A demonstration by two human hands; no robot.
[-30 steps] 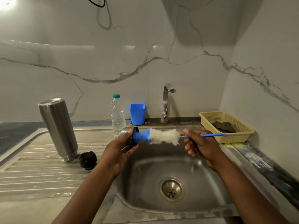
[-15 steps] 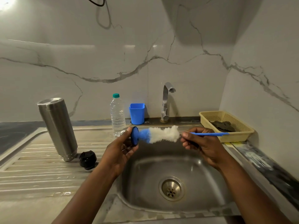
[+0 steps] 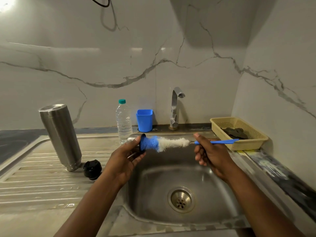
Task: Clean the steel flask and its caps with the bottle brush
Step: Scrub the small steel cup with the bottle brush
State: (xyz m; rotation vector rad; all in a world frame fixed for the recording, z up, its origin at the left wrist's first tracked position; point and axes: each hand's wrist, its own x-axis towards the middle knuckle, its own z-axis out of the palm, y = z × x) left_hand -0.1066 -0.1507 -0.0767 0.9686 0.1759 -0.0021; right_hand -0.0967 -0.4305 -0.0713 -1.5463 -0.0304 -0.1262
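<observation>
1 cap (image 3: 141, 144) w/ brush (image 3: 171, 143), above sink (image 3: 153, 189)

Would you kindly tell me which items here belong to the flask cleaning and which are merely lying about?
In use: upturned steel flask; round black cap on the drainboard; dark cap in the left hand; blue-and-white bottle brush in the right hand.
Lying about: clear plastic water bottle; blue plastic cup; yellow mesh basket with dark cloth; steel tap.

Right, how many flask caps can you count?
2: a dark cap in the left hand against the brush, a black cap on the drainboard beside the steel flask. Others may be hidden.
</observation>
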